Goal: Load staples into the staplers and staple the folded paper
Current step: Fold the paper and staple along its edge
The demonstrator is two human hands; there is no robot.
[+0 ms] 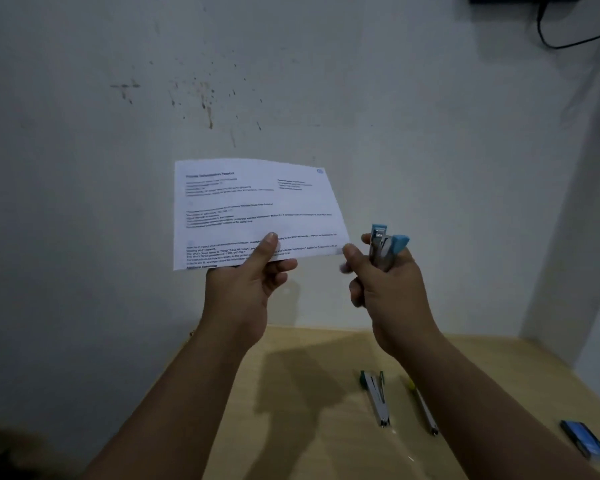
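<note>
My left hand (248,282) holds a folded printed paper (253,209) up in front of the wall, thumb pressed on its lower edge. My right hand (385,285) grips a light blue stapler (387,245) just beside the paper's lower right corner, its jaws pointing up and slightly apart. On the wooden table (291,410) below lie a green stapler (376,396), opened out flat, and a yellow stapler (423,407), partly hidden behind my right forearm. A blue staple box (586,443) rests at the table's right edge.
A stained white wall (291,81) stands close behind the table. A dark device with a black cable (548,26) hangs at the top right. The floor at the lower left is dark.
</note>
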